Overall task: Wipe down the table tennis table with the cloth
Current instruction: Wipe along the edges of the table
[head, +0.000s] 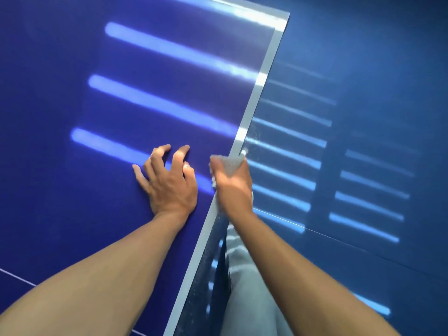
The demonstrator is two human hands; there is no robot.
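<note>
Counter (72, 93): blue top, white border stripe (257, 93) along its side edge.
Cloth (229, 163): pale, bunched, on the stripe, gripped in my right hand (234, 190), fingers curled round it.
My left hand (169, 185): holds nothing, fingers spread and bent, tips resting on the blue top just inside the stripe.
Floor (375, 69): blue, beyond the stripe.

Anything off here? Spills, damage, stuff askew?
Nothing stands out. The table top shows no spill or damage; the bright bars are only reflected light. The right hand grips the cloth at the white edge, the left hand rests on the top. Pale specks on the table's side may be dust.
</note>
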